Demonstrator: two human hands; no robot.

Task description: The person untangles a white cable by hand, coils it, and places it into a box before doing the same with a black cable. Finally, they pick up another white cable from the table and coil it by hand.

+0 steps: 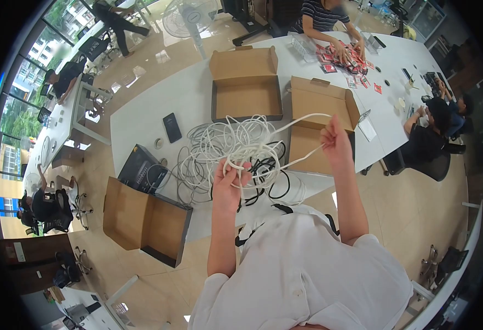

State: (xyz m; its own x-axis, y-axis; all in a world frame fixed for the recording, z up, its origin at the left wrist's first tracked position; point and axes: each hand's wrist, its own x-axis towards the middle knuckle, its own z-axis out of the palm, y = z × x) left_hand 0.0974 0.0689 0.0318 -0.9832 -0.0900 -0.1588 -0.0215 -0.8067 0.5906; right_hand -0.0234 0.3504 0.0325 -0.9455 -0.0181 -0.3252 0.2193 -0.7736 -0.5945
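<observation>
A large tangle of white and grey cable (208, 140) lies on the white table, with black cable (263, 165) among its loops near the front edge. At the front of the pile, my left hand (230, 179) is closed round several loops of white cable. My right hand (335, 136) is raised to the right, above an open box, its fingers pinched on a length of the white cable. Two strands run from that hand back to the pile. Where the cable ends are cannot be made out.
Open cardboard boxes (246, 96) stand behind the pile, at the right (307, 144) and at the front left (164, 228). A black box (141, 168), a phone (172, 127) and a tape roll (158, 143) lie left. Across the table, a person's hands (343, 52) touch red packets (357, 61).
</observation>
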